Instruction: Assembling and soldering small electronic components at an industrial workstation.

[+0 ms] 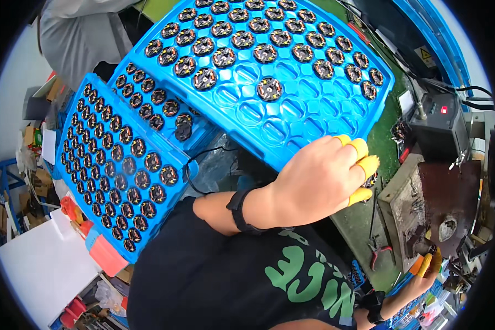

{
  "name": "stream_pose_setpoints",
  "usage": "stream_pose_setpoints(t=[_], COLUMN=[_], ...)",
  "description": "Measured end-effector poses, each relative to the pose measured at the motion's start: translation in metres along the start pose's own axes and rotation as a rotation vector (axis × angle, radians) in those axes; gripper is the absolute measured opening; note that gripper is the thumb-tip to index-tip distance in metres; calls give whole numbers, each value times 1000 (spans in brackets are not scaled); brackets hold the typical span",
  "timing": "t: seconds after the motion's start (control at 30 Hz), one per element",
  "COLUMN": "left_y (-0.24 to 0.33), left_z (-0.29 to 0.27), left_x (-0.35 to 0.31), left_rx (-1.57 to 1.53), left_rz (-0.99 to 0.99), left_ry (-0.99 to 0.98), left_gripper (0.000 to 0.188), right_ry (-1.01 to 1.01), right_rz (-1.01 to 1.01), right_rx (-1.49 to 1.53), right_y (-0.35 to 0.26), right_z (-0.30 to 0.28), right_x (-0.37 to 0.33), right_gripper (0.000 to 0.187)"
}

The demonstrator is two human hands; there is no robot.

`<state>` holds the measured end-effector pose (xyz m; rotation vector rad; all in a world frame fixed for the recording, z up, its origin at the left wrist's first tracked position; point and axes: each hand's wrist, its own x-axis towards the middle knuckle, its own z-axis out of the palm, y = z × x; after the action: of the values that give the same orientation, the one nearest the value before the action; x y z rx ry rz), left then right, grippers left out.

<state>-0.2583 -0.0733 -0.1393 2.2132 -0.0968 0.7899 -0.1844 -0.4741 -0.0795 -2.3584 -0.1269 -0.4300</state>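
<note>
My left hand (324, 170), with yellow finger cots, reaches over the near right edge of a large blue tray (335, 129). Its fingers are curled around a small round motor part (372, 180), mostly hidden behind them. Similar black discs with coloured windings, such as this motor part (270, 88), sit in the tray's round pockets; several near pockets hold none. At the lower right, my right hand (421, 278) has its yellow-covered fingers close together beside a metal fixture (399, 212). A small dark piece shows at those fingertips, too small to name.
Another blue tray (176, 192) full of motor parts stands at the left, partly over a third. Red-handled pliers (380, 254) lie on the green bench (344, 223). A dark box with a red light (439, 124) stands at the right. A person in grey (82, 44) is at the upper left.
</note>
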Motion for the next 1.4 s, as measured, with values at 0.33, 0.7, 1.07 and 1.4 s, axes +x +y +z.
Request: stream_pose_setpoints(t=[0.33, 0.7, 1.07, 1.4], left_y=[-1, -1, -2, -4], left_z=[0, -4, -4, -2], left_x=[1, -1, -2, -2], left_rx=[8, -34, -83, -125], left_rz=[-11, 24, 43, 65], left_ry=[-65, -45, 43, 154], left_gripper=[44, 45, 45, 46], right_ry=[2, 143, 14, -265], right_rz=[27, -92, -254, -398], right_rx=[-53, -137, -74, 52], right_y=[-3, -26, -29, -42], right_z=[1, 5, 30, 65], right_x=[-2, -7, -44, -57], right_gripper=[37, 34, 36, 50])
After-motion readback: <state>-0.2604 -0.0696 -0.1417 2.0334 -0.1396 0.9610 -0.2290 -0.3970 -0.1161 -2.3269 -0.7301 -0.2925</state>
